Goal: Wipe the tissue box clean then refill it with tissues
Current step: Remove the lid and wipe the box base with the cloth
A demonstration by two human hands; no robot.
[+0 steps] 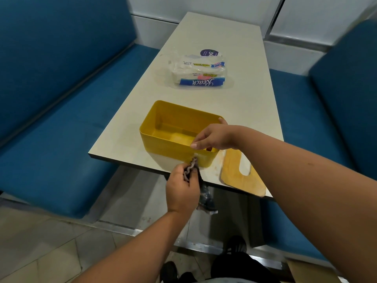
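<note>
Tissue box (163,137): yellow, open-topped, lidless, near front edge of desk (240,103). Right hand (214,137) gripping its near right rim, fingers curled over. Left hand (181,190) clutching dark cloth (191,170) against box's front wall. Wooden lid (234,172) flat just beside box. Paper towel pack (200,72) farther back.

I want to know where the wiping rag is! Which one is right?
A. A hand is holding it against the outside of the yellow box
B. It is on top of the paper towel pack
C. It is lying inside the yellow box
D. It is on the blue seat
A: the left hand grips the dark cloth and presses its tip to the near outer wall of the yellow box, which the right hand steadies at the rim.
</note>
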